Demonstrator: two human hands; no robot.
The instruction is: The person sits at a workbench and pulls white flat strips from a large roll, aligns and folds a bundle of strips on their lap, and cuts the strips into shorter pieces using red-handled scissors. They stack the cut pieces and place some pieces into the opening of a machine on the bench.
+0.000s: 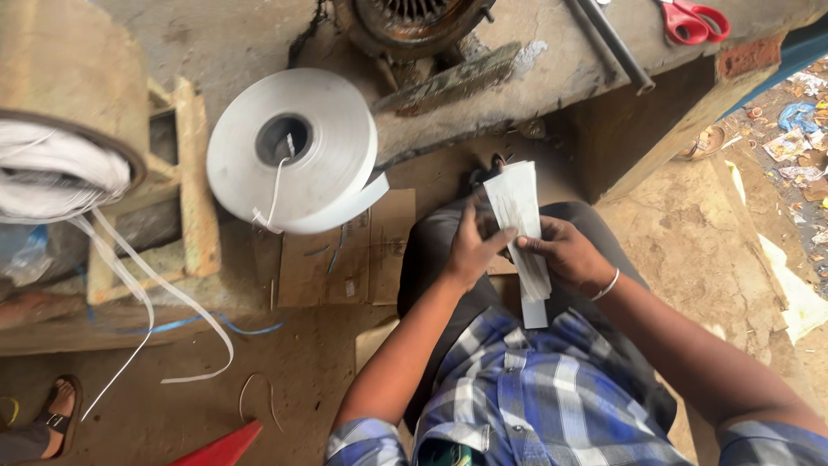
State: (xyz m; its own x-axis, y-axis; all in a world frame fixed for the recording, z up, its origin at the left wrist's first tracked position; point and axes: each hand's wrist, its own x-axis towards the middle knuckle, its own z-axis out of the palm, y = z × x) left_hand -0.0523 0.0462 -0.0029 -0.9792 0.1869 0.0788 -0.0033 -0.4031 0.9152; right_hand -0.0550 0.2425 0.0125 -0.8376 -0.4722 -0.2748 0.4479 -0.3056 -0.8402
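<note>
While seated | left hand point(470, 250) and right hand point(565, 255) both clamped on white strip stack point(522, 233) | white tape roll point(293, 151) left

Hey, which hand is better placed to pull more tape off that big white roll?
Probably the left. The left hand grips the stack of white strips on the side facing the white roll. The right hand grips the stack's far side.

dusty dirt floor point(690, 233), rough concrete bench point(250, 34)
</note>
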